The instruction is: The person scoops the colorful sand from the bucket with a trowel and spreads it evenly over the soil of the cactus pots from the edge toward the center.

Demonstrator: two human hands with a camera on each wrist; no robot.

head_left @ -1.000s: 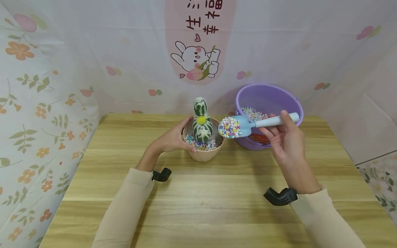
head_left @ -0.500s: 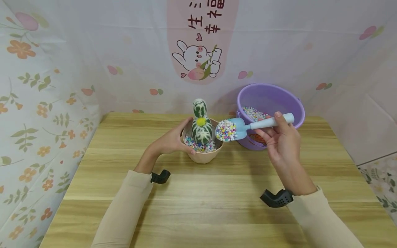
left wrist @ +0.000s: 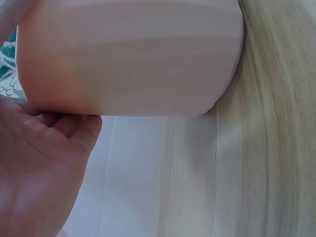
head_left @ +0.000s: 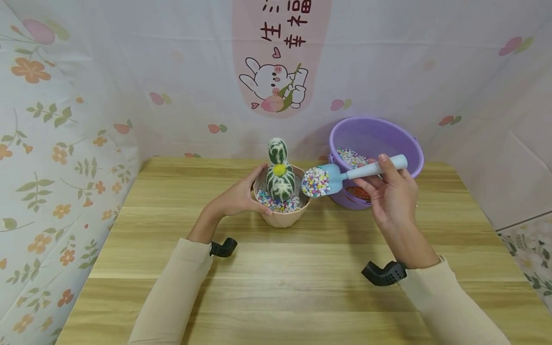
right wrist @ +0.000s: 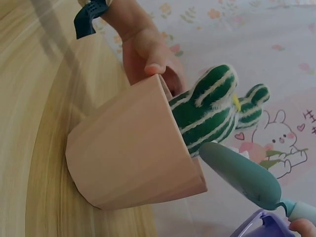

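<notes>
"Peach-coloured, that pot; where is it standing?"

"Near the tabletop's far edge. The left hand is gripping it, thumb and fingers spreading around its rim. A green cactus is rising from the pebbles inside."

"And the right hand?"

"It's pinching the handle of a blue scoop, thumb uppermost. Its loaded tip is hanging by the pot's right rim; whether they're touching, I can't tell."

"What's sitting beyond?"

"A purple bucket, holding more pebbles, towards the far right corner."
</notes>
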